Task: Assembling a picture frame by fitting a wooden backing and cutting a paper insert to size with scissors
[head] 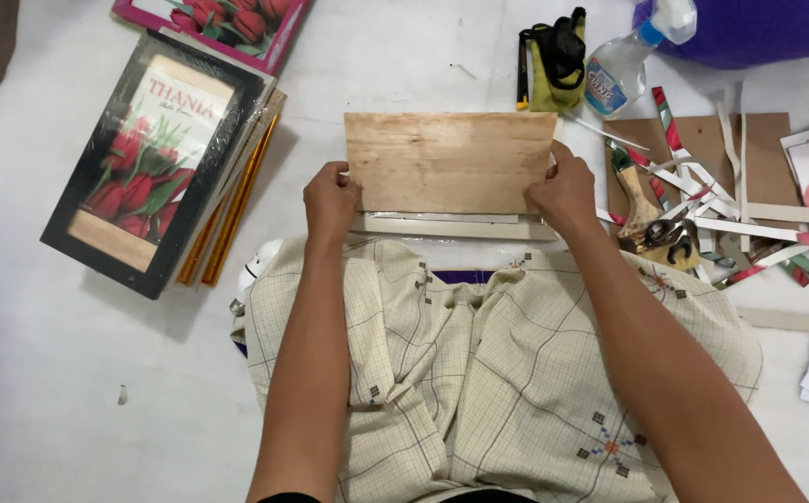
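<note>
A pale grey-white floor (pixel 50 373) fills the view, and a cream checked cloth with small embroidered motifs (pixel 497 373) spreads over the person's lap in the lower middle. To the left lies a black-framed picture of red tulips wrapped in clear film (pixel 148 163), resting on long orange-gold strips (pixel 237 200); a second tulip picture with a pink border (pixel 218 23) sits at the top edge.

In the centre, just beyond the cloth, a flat rectangular board of light brown wood (pixel 449 160) is held level over a pale cream rectangular frame (pixel 451 226), which shows only along its near edge. The left hand (pixel 330 200) is closed on the board's lower left corner, thumb on top. The right hand (pixel 567 191) is closed on the lower right edge in the same way.

To the right, a brown cardboard sheet (pixel 758 154) carries a heap of cut paper strips in white, red and green (pixel 712 200), with a paintbrush with a wooden handle (pixel 635 200) among them. Behind the board stand a clear spray bottle with a white and blue nozzle (pixel 623 61) and a yellow-green pouch with black straps (pixel 553 61), near each other.
</note>
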